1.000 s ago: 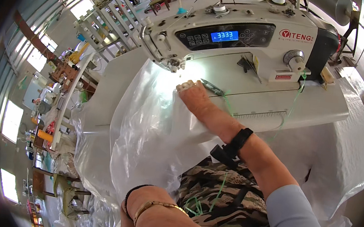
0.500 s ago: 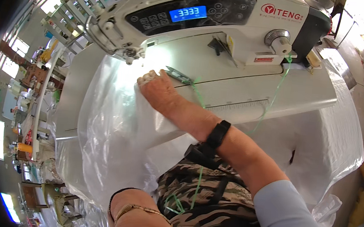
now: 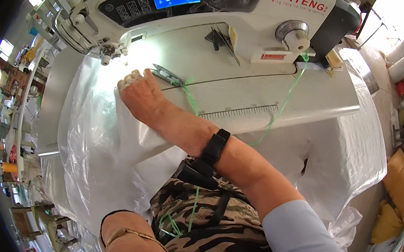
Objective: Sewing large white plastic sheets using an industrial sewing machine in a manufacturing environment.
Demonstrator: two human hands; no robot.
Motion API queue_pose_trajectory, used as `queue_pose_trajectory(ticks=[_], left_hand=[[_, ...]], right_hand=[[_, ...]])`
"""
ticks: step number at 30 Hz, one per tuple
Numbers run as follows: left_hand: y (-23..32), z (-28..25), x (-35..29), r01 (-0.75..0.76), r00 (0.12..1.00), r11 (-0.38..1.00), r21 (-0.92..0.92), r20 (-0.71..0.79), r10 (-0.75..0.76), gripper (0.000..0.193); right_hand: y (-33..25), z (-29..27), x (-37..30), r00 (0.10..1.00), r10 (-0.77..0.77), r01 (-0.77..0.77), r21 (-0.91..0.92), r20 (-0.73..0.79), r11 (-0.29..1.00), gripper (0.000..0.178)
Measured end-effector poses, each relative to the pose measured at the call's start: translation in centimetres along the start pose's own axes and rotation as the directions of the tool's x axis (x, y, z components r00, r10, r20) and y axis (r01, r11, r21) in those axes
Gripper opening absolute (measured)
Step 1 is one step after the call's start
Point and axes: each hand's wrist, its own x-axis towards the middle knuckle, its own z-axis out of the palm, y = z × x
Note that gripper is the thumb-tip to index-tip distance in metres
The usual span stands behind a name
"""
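Right hand: thumb and fingers bunched on the plastic, fingertips whited out by lamp glare; right hand (image 3: 136,92) might be pinching or just pressing, cannot tell.
Left arm: left wrist (image 3: 115,222) with gold bracelet (image 3: 139,233) at 7 o'clock in frame; fingers out of sight, grip cannot be told.
Plastic sheet: translucent plastic sheet (image 3: 93,149) lies under the right hand, spreads to its 7 o'clock, hangs off the table; far edge lost in glare.
Needle area: at 11 o'clock of the right hand, overexposed; needle tip and any stitching hard to make out.
Sewing machine: sewing machine (image 3: 259,27) runs across 12 to 1 o'clock, top cut off by frame; control panel (image 3: 126,7) lit.
Snips: thread snips (image 3: 168,75) just beside the right hand at 2 o'clock, green string tied on.
Tweezers: tweezers (image 3: 230,46) farther out, same bearing.
Lap: camouflage trousers (image 3: 230,227), partly hidden by the right arm.
Vs 1 s ago: view swung, so machine sits higher and more to 9 o'clock; ochre sacks (image 3: 401,179) now show at 3 to 4 o'clock; right hand still by the needle area, snips still beside it.
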Motion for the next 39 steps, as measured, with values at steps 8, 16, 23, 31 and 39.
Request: queue_pose_trajectory(ticks=[8,16,23,31,39], left_hand=[[-0.1,0.4,-0.1,0.002,1.000,1.000,-0.016,0.002,-0.002,0.037],[-0.2,0.2,-0.3,0.003,1.000,1.000,-0.029,-0.003,-0.003,0.038],[-0.5,0.9,-0.1,-0.014,1.000,0.998,-0.056,-0.005,0.013,0.039],[-0.1,0.8,0.0,-0.022,1.000,0.998,-0.052,-0.002,0.022,0.040],[-0.2,0.3,-0.5,-0.009,1.000,0.998,-0.065,-0.001,0.009,0.041]], right_hand=[[0.3,0.6,-0.1,0.999,-0.007,0.004,-0.065,-0.034,0.998,0.022],[-0.3,0.2,0.2,0.998,0.010,-0.008,-0.025,0.054,1.000,0.027],[0.5,0.3,-0.1,0.998,0.027,-0.026,-0.015,0.050,1.000,0.027],[0.0,0.7,-0.3,1.000,-0.008,0.007,-0.062,-0.014,0.998,0.027],[-0.4,1.0,0.2,0.999,0.006,-0.003,-0.082,0.036,0.997,0.026]])
